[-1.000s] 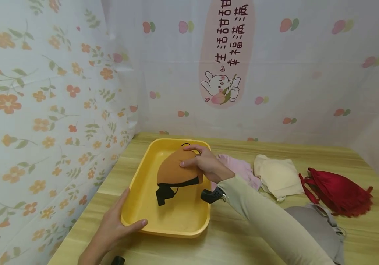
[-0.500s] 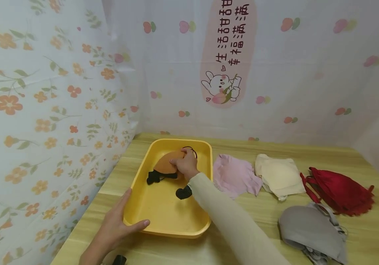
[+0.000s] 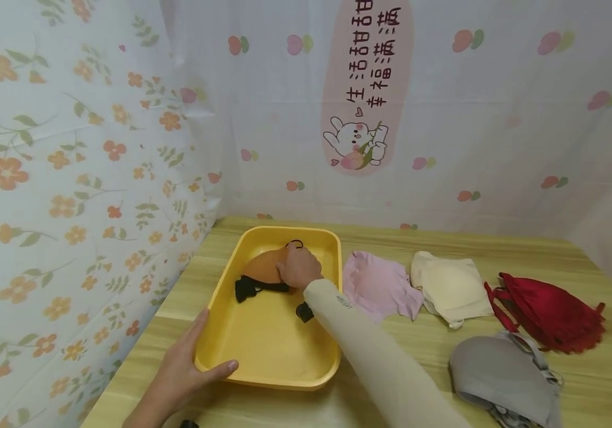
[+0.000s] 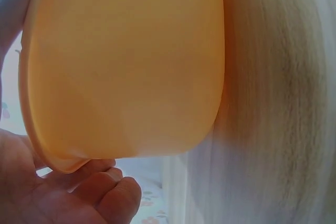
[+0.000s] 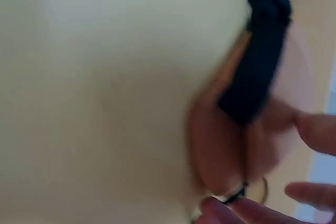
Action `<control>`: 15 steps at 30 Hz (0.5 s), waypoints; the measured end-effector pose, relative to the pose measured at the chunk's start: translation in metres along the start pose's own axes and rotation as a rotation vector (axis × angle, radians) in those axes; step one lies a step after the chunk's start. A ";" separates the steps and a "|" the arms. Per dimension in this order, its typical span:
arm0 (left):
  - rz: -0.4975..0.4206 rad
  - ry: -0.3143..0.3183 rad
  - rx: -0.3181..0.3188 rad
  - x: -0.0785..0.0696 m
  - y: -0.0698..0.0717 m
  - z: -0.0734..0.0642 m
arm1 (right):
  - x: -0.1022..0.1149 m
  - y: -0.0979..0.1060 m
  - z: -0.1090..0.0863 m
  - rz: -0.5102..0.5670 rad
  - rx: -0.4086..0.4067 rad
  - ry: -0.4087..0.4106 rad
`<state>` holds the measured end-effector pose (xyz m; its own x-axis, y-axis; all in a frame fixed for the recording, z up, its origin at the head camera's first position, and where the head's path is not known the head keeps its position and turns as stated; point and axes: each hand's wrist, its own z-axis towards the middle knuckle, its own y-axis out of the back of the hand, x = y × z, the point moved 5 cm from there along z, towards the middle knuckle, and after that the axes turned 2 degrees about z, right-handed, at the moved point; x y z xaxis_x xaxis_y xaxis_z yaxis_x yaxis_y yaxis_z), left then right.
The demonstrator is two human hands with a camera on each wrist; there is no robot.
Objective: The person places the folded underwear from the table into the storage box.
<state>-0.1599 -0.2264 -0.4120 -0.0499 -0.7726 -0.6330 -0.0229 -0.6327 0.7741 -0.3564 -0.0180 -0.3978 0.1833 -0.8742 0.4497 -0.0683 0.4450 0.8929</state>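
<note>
A yellow plastic tub [image 3: 268,356] stands on the table at the left. My left hand [image 3: 183,362] grips its near left corner, the thumb along the near side; the left wrist view shows curled fingers [image 4: 115,198] below the rim. Inside the tub, toward the far end, lies an orange bra [image 3: 263,266], folded, with black straps [image 3: 246,288]. My right hand [image 3: 299,267] holds the bra down there. In the right wrist view its thumb [image 5: 320,129] is at the cup and its fingertips are by the thin black strap loop. The palm is hidden.
Right of the tub lie a pink garment [image 3: 381,282], a cream one [image 3: 450,285], a red bra [image 3: 546,312] with a fringed edge and a grey bra [image 3: 504,374]. Patterned curtains [image 3: 263,119] close off the back and left.
My right hand has lowered the orange bra into the tub and shifted it left, then kept it near the far end. The left hand has stayed at the tub's corner.
</note>
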 end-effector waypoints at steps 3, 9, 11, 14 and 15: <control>0.008 -0.022 -0.030 0.000 0.001 -0.001 | 0.000 0.015 0.000 0.003 0.099 0.073; 0.003 -0.051 -0.051 -0.001 0.001 -0.001 | -0.021 0.070 0.000 0.184 0.276 0.208; 0.005 -0.053 -0.047 -0.001 0.001 -0.001 | -0.039 0.089 0.000 0.276 0.217 0.188; 0.006 -0.061 -0.048 -0.001 0.001 0.000 | -0.074 0.110 -0.003 0.327 0.086 0.162; 0.005 -0.064 -0.048 -0.002 0.001 0.000 | -0.088 0.114 -0.004 0.320 0.059 0.144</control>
<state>-0.1600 -0.2261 -0.4099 -0.1134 -0.7716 -0.6259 0.0253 -0.6320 0.7746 -0.3758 0.1102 -0.3357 0.2799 -0.6537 0.7031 -0.2003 0.6765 0.7087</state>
